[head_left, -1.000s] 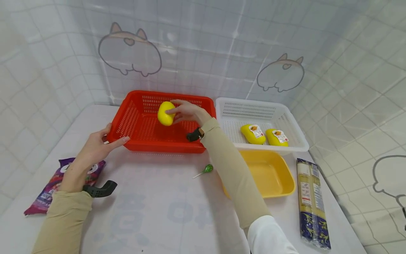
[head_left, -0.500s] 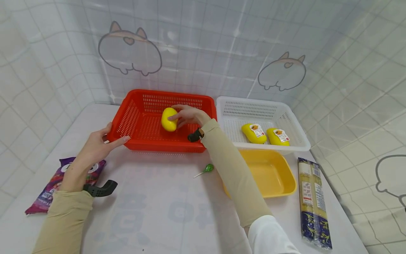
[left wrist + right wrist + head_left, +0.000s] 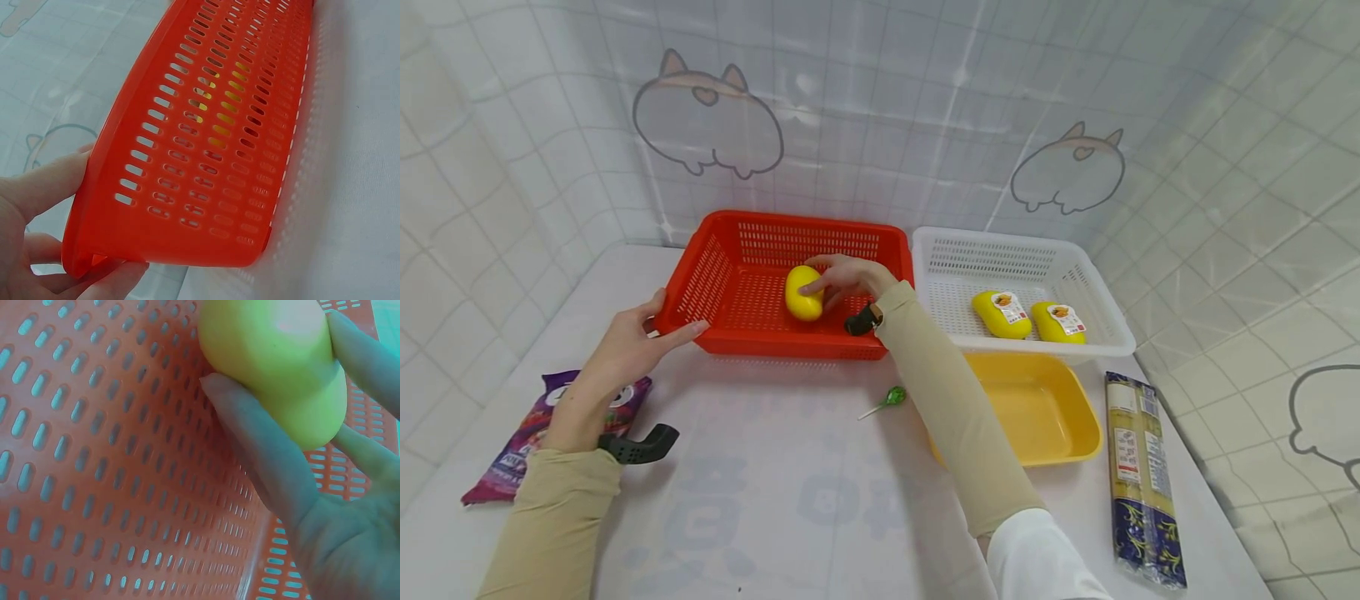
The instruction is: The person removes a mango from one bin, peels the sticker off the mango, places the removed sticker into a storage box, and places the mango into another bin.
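A yellow mango (image 3: 802,297) is low inside the red basket (image 3: 797,344), pinched by my right hand (image 3: 850,277) between thumb and fingers. In the right wrist view the thumb lies along one side of the mango (image 3: 275,369), with fingers on the other. Whether its underside touches the basket floor I cannot tell. My left hand (image 3: 628,343) grips the basket's left front corner. The left wrist view shows its fingers around the rim, and yellow showing through the slots of the basket wall (image 3: 187,144).
A white basket (image 3: 1108,321) on the right holds two labelled yellow mangoes (image 3: 1002,314). Before it stands a yellow tray (image 3: 1078,417), partly behind my right sleeve. A green lollipop (image 3: 894,396), a purple snack bag (image 3: 523,446) and a long noodle pack (image 3: 1138,467) lie on the table.
My right hand has lowered the mango into the red basket and shifted slightly right. The left hand keeps its grip on the corner.
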Demonstrator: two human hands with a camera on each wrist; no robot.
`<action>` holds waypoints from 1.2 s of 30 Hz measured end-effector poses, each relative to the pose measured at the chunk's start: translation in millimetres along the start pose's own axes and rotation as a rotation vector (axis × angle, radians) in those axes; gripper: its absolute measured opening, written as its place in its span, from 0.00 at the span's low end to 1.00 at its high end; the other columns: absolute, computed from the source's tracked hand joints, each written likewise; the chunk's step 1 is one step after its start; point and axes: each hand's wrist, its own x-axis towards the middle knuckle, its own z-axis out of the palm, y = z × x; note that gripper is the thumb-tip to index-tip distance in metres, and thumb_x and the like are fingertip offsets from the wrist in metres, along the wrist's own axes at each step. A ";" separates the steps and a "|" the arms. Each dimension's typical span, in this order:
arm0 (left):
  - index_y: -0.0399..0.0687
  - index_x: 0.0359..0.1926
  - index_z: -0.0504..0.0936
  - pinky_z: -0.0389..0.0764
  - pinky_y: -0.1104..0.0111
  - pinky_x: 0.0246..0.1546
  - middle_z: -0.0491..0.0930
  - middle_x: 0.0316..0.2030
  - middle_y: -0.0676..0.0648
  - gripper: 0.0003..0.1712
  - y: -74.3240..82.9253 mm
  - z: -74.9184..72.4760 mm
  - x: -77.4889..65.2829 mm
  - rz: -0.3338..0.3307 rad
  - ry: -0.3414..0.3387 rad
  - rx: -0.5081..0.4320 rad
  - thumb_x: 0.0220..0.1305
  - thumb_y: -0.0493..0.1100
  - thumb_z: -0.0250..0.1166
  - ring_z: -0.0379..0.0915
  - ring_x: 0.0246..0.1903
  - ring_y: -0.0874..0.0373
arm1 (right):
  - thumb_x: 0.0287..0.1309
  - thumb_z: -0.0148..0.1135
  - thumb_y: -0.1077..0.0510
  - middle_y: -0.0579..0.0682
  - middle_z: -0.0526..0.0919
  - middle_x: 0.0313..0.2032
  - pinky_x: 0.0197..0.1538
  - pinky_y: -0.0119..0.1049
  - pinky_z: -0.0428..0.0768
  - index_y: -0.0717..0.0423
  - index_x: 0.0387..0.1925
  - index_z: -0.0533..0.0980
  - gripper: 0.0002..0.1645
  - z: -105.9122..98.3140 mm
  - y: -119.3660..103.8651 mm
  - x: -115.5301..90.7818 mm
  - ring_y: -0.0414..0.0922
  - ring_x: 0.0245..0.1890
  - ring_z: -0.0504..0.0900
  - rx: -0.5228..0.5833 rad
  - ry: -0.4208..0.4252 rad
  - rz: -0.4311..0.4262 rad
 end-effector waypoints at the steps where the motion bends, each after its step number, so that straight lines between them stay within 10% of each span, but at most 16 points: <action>1: 0.45 0.79 0.34 0.74 0.74 0.39 0.61 0.69 0.28 0.60 0.2 -0.1 0.0 0.000 0.000 -0.001 0.66 0.69 0.59 0.60 0.63 0.35 | 0.61 0.69 0.54 0.54 0.69 0.63 0.55 0.44 0.83 0.46 0.76 0.57 0.47 0.1 0.1 -0.7 0.54 0.48 0.83 -0.012 -0.003 0.000; 36: 0.45 0.78 0.32 0.74 0.71 0.43 0.59 0.70 0.26 0.61 0.5 -0.1 0.3 -0.007 -0.014 0.003 0.65 0.69 0.58 0.59 0.65 0.33 | 0.63 0.67 0.55 0.55 0.71 0.63 0.60 0.47 0.81 0.47 0.77 0.55 0.46 8.0 -5.7 -13.6 0.54 0.50 0.84 -0.060 -0.039 0.004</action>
